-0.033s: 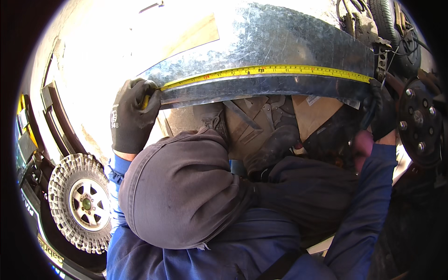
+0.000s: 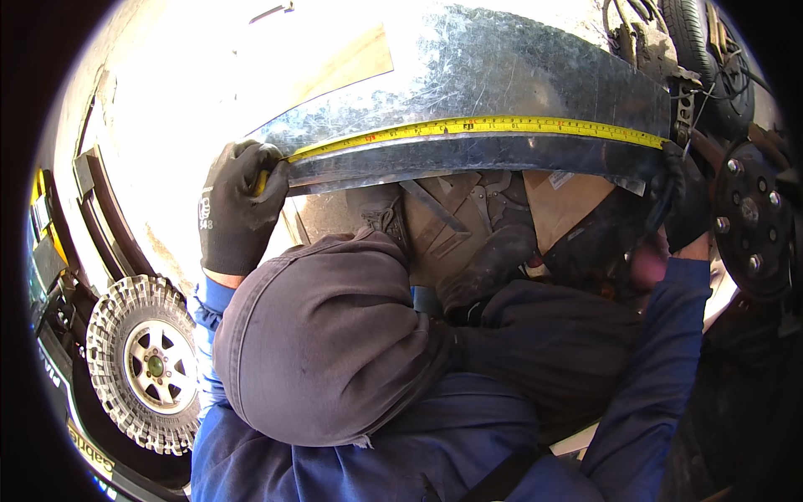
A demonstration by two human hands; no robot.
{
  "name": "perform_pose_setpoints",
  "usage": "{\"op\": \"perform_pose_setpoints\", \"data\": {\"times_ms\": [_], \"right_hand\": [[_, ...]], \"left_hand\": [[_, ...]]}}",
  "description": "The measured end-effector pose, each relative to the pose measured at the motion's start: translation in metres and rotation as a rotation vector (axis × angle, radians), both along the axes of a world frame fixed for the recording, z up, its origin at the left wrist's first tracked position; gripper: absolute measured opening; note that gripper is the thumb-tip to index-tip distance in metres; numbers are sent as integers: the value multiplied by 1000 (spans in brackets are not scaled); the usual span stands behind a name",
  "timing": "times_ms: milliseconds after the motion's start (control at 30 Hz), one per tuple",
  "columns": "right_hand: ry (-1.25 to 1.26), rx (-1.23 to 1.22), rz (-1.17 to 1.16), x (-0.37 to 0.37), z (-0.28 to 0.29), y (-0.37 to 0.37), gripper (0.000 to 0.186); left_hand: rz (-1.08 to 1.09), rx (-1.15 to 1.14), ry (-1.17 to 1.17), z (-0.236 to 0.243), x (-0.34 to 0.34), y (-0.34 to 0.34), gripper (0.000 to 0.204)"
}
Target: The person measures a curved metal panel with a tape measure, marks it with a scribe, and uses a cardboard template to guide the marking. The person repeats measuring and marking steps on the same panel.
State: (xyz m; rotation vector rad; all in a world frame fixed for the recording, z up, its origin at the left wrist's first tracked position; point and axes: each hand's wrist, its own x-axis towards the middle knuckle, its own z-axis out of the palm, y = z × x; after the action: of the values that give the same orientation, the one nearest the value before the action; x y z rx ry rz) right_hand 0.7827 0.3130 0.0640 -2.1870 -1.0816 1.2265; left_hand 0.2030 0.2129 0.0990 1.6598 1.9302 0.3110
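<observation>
A yellow tape measure (image 2: 468,127) is drawn out along the bent front edge of a scuffed grey sheet of metal (image 2: 519,75). My left hand (image 2: 241,201), in a black glove, is closed around its case at the sheet's left end; a bit of yellow shows between the fingers. At the right end my right hand (image 2: 689,197), also gloved in black, grips the tip of the blade against the sheet's edge. Its fingers are partly hidden. The blade lies almost level, bowed by the lens.
Beneath the sheet are tin snips (image 2: 481,201), flat metal strips (image 2: 439,209) and brown board (image 2: 565,201). A wheel hub (image 2: 750,211) stands close to my right hand. A vehicle with a knobbly tyre (image 2: 109,335) is at left. A blurred pinkish shape (image 2: 648,263) shows by my right forearm.
</observation>
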Motion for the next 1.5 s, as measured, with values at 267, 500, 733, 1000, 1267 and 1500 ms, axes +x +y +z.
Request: {"op": "perform_pose_setpoints", "data": {"times_ms": [267,500,733,1000,1267,1500], "right_hand": [[15,42,14,-9,2,0,31],[12,49,10,-6,-1,0,30],[12,59,37,-4,-4,1,31],[3,141,-33,-1,-6,-3,32],[-777,589,533,-43,16,-12,38],[-435,578,737,-156,45,-46,36]], "left_hand": [[-1,12,4,-3,-1,1,7],[-16,15,-15,-6,-3,0,7],[9,10,-40,-5,-2,-1,9],[28,-21,-33,-5,-2,-1,9],[31,26,-82,-7,-1,-2,9],[3,-8,53,-6,-2,-2,9]]}}
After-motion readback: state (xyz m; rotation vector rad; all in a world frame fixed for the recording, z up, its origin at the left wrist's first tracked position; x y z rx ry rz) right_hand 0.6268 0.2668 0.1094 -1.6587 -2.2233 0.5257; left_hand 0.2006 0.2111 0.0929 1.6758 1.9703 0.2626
